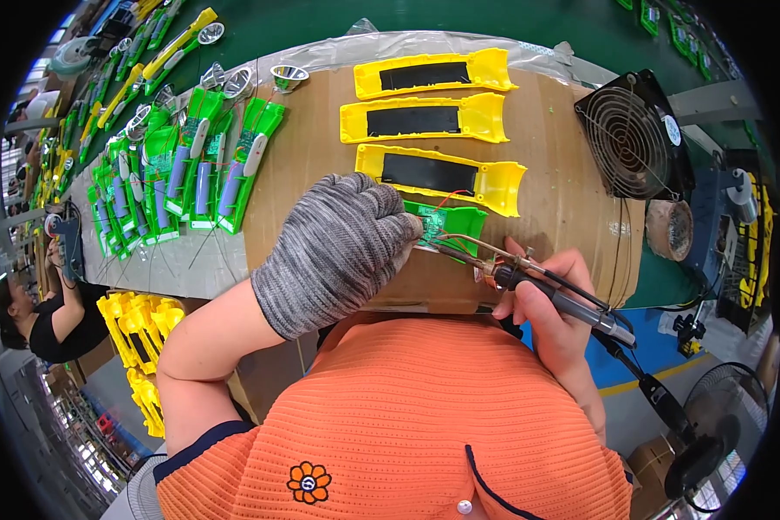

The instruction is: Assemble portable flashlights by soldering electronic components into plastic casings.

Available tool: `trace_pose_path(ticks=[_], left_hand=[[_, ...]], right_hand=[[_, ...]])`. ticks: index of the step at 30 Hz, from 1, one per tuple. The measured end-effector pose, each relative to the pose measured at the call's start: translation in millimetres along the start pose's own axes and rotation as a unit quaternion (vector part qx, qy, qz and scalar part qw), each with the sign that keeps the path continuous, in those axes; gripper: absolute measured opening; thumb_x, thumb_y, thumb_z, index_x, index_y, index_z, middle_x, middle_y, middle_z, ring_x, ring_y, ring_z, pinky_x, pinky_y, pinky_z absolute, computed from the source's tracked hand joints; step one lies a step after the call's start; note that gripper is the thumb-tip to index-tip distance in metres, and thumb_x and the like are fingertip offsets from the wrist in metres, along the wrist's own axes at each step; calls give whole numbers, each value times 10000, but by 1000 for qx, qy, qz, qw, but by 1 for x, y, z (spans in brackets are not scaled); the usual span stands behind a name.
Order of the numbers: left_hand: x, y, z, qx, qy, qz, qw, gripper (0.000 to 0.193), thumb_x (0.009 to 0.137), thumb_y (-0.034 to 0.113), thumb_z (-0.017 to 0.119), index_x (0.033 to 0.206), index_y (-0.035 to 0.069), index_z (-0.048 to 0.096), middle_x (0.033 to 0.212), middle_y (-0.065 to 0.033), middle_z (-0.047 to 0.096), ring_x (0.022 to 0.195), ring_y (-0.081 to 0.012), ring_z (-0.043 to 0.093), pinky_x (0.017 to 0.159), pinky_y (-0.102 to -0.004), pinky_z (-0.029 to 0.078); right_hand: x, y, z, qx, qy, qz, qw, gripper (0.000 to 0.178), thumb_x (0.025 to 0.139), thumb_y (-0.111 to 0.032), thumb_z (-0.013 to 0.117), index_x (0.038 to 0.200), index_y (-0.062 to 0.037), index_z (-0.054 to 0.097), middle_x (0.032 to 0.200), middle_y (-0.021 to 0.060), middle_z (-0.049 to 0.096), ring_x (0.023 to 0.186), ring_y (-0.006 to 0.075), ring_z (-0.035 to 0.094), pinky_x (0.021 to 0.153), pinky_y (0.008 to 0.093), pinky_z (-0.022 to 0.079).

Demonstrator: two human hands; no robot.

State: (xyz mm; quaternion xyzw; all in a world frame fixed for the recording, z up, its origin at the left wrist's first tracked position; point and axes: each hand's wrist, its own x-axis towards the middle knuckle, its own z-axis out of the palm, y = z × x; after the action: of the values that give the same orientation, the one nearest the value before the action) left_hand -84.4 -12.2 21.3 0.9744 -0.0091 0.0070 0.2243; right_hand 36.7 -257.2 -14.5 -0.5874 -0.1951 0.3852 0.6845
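Because the green casing (466, 218) lies on the cardboard (572, 186) just below the nearest yellow shell (501, 185), with its board (433, 225) close to the iron (568, 302), a small slip could scorch the board or the casing's plastic. The gloved left hand (342, 247) is curled at the casing's left end, its bare fingertips by the board; whether they pinch the casing or a wire, I cannot tell. If they loosened, the casing might turn under the iron; if the tip strayed left, it could burn them. The right hand (555, 299) is closed round the iron, pen-like, with the thin metal tube (477, 243) converging on the same spot, so a knock to either could put heat in the wrong place. A red wire (456, 196) loops up between casing and shell, where it might snag or melt. Further out, the fan (630, 139) at upper right and the cell-filled casings (201, 173) at left stand well apart from the tip.
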Motion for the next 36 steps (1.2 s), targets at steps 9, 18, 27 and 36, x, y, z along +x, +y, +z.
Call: trace_pose_path(ticks=[9,18,27,36], left_hand=[[1,0,1,-4,6,-1,1000,156,784,84,720,936,82,684,902,-96,650,864,-308,619,761,-424,486],[4,0,-6,10,-4,15,1000,123,846,203,677,917,104,693,857,-83,622,836,-280,610,764,-420,481],[33,-28,1,172,-39,17,984,431,821,174,678,1233,71,608,1128,-118,627,1018,-293,612,886,-424,464],[-13,-30,4,122,-63,140,981,728,809,232,710,1470,121,424,1093,-195,598,914,-336,601,836,-455,464]], right_hand=[[-1,0,0,18,13,8,1000,224,915,-29,635,962,-47,417,646,22,592,620,121,641,1171,511,298],[12,1,-32,60,118,-77,988,144,944,-62,571,979,-24,436,675,88,541,535,164,542,624,316,543],[15,10,-34,132,151,-107,974,104,961,-89,523,952,-63,423,625,39,456,553,165,514,806,392,529],[18,11,-35,189,156,-115,963,85,968,-89,535,949,-76,454,607,11,426,568,152,519,1063,562,419]])
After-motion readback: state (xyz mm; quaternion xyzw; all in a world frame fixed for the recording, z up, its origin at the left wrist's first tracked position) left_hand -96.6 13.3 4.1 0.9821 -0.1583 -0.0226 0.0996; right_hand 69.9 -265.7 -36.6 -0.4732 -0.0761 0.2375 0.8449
